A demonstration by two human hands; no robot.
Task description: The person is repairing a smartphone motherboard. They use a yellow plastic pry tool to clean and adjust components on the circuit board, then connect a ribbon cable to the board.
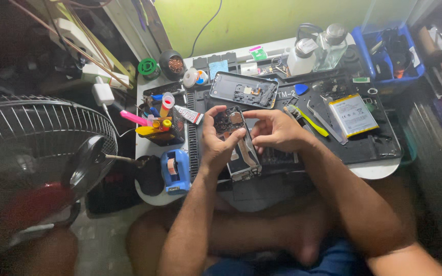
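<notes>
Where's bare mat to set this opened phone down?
Bare mat lies below the battery, toward the right edge. The back strip by the bottles and the back cover is crowded, as is the tool holder left of the left hand.

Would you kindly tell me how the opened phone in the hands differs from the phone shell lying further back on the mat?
The opened phone is held between the left hand and right hand; the phone shell lies untouched on the mat. The opened phone runs lengthwise away from the person; the phone shell lies crosswise. Both are dark, with their insides exposed.
</notes>
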